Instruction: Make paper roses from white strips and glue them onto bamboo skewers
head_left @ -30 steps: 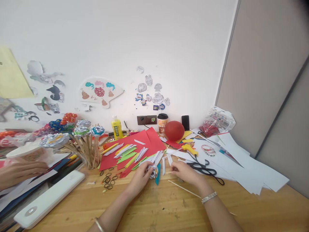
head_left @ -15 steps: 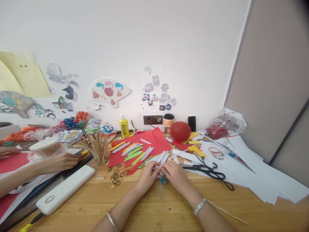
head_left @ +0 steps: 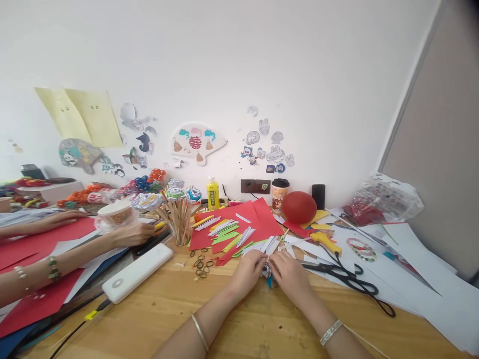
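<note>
My left hand (head_left: 248, 270) and my right hand (head_left: 289, 269) meet above the wooden table, fingers pinched together on a small blue and white paper piece (head_left: 268, 276). Its lower end shows between the hands; the rest is hidden by my fingers. Just beyond the hands, folded white, green and yellow paper strips (head_left: 224, 230) lie on red paper (head_left: 264, 214). Several dark rubber bands (head_left: 201, 264) rest to the left of my left hand. Black scissors (head_left: 337, 271) lie right of my right hand, near a thin stick (head_left: 364, 341).
Another person's hand (head_left: 134, 234) reaches in at the left, beside a white device (head_left: 136, 273) and a jar of sticks (head_left: 179, 224). Behind stand a yellow bottle (head_left: 212, 193), a cup (head_left: 280, 194) and a red balloon (head_left: 299, 207). White paper (head_left: 396, 279) covers the right side.
The view has turned left, so everything sits further right. Both my hands still hold the paper piece. More of the other person's arms and red paper shows at the left.
</note>
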A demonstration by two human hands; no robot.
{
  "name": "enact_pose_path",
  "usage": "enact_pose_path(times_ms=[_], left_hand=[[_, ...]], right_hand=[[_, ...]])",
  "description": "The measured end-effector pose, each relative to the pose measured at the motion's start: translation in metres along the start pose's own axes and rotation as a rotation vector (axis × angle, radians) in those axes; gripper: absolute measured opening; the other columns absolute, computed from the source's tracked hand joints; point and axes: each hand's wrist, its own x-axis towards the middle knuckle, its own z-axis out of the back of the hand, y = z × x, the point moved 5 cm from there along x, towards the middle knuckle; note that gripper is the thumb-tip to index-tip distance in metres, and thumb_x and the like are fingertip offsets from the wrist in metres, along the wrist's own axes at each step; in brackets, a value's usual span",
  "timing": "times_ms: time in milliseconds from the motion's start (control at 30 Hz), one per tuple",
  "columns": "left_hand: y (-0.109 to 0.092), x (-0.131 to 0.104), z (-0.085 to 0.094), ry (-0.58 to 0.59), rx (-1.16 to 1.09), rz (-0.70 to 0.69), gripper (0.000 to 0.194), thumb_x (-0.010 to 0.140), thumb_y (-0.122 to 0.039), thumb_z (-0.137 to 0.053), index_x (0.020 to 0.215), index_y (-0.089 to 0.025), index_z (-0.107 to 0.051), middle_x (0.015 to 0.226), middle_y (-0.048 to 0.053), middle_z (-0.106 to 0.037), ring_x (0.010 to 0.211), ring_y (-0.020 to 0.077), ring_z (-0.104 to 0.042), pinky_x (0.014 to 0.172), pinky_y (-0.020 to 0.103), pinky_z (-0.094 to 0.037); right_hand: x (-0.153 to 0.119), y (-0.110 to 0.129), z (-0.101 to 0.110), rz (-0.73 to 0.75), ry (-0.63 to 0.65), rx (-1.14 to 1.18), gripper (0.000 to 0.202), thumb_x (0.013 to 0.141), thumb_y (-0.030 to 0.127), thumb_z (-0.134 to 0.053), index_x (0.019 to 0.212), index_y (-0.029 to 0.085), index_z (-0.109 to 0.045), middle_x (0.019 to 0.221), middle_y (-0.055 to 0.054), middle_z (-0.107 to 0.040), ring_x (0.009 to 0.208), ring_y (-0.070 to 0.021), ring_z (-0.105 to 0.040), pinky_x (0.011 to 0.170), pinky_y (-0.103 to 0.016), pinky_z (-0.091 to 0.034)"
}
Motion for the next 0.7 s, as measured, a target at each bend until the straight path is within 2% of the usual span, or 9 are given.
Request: enact_pose_path(times_ms=[300,567,700], left_hand=[[-0.0009,0.0022,-0.0001,0.027,-0.03,-0.08,0.022,0.089,-0.029,-0.051,0.107,-0.017,-0.059,0.109,0.007,-0.062,0.091,0.0186,-0.061,0.08,0.04,-0.051],[0.0049,0.0025,-0.0009,0.005,-0.035,-0.028,0.023,0.089,-0.029,-0.052,0.107,-0.017,-0.058,0.11,0.007,-0.061,0.095,0.0197,-0.06,0.082,0.042,-0.05],[0.0068,0.003,-0.002,0.022,-0.04,-0.002,0.023,0.089,-0.03,-0.052,0.106,-0.016,-0.058,0.107,0.007,-0.062,0.09,0.0186,-0.061,0.079,0.04,-0.051]], right_hand=[[0.0007,-0.0001,-0.0029,-0.004,-0.015,-0.064,0.011,0.086,0.015,-0.046,0.083,0.017,-0.057,0.082,-0.006,-0.062,0.081,-0.022,-0.055,0.073,-0.032,-0.043],[0.002,-0.0012,-0.0008,0.045,-0.029,-0.071,0.019,0.091,0.016,-0.041,0.084,0.018,-0.059,0.081,-0.005,-0.063,0.08,-0.0211,-0.055,0.074,-0.032,-0.043],[0.001,0.0003,-0.001,0.04,-0.044,-0.071,0.019,0.091,0.016,-0.041,0.085,0.018,-0.059,0.08,-0.005,-0.062,0.079,-0.0205,-0.055,0.075,-0.032,-0.042]])
